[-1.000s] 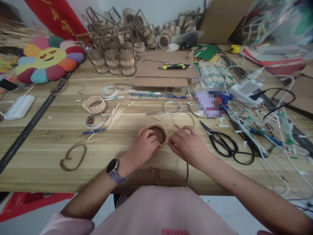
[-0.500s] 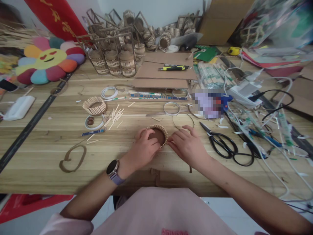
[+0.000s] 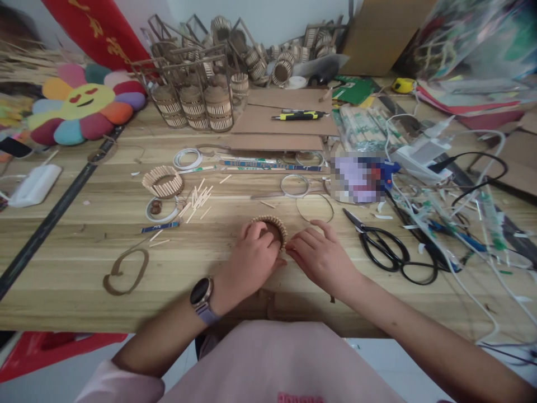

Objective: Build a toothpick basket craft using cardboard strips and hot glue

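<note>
- See the stick-walled round basket (image 3: 276, 226) on the wooden table (image 3: 188, 252), between both hands; take it as the landmark for everything below; hard to judge any tilt.
- See the left hand (image 3: 257, 254) draped over the basket's left and near rim, fingers bent into the hollow, thumb outside, apparently clamped on the wall; risk of squeezing the ring out of round or springing a stick loose, from too tight a hold.
- See the right hand (image 3: 316, 254) at the basket's right wall, thumb and forefinger drawn together at the tips; impossible to tell about anything thin pinched between them; risk of twisting the basket under the left hand, from an uneven push or pull on that side.
- Note the brown strip end (image 3: 333, 299) just under the right forearm, nearer the body than the basket; risk of snagging it, from a careless sweep of the arm.
- Mind the black-handled scissors (image 3: 364, 228), right of the basket; risk of a knock or scrape, from swinging the right hand outward.
- Mind the loose wooden sticks (image 3: 196, 198), beyond and left of the basket; risk of scattering them, from a hasty left-hand reach.
</note>
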